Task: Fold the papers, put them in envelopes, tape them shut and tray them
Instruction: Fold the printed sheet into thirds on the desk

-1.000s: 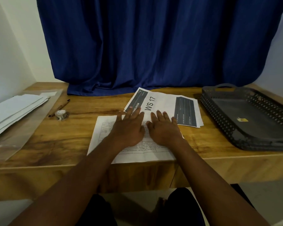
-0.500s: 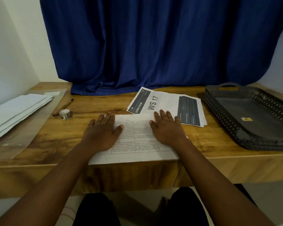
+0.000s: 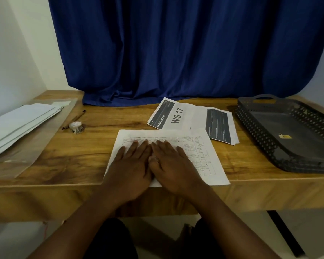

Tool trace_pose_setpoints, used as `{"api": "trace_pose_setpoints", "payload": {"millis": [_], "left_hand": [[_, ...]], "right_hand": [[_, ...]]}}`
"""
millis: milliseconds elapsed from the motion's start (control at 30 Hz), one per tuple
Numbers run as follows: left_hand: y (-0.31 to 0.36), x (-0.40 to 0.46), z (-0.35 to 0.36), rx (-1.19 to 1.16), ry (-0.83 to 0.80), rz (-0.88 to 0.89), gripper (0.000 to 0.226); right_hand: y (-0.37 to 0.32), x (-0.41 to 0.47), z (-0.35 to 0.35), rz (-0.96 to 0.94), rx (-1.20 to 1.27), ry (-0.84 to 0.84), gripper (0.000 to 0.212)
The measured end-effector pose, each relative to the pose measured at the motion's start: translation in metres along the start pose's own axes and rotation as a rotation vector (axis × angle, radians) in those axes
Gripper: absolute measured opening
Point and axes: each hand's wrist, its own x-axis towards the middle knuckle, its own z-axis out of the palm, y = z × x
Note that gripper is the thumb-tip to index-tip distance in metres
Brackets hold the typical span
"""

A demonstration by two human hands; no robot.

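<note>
Both my hands, left (image 3: 130, 166) and right (image 3: 173, 165), lie flat with fingers straight, side by side on the sheet (image 3: 204, 152) at the worktop's (image 3: 82, 156) near edge, its long axis left-right, more bare paper toward my right hand.

A blue curtain (image 3: 185, 49) is hanging behind my wooden table (image 3: 79, 157), its hem bunching on the far edge. A pen (image 3: 74, 119) is lying far left on the wood. White walls (image 3: 21, 53) are flanking the curtain.
</note>
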Motion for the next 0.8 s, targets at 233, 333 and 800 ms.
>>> {"api": "trace_pose_setpoints", "payload": {"millis": [233,333,800], "left_hand": [[-0.017,-0.009,-0.007,-0.049,0.0,-0.067,0.089],[-0.028,-0.017,-0.011,-0.05,-0.011,-0.094,0.088],[-0.021,-0.074,-0.026,-0.12,0.147,-0.186,0.087]], "right_hand": [[0.057,-0.019,-0.023,0.091,-0.129,-0.085,0.085],[0.079,-0.029,-0.034,0.137,-0.153,-0.08,0.082],[-0.005,-0.059,-0.014,-0.214,-0.082,0.037,0.09]]}}
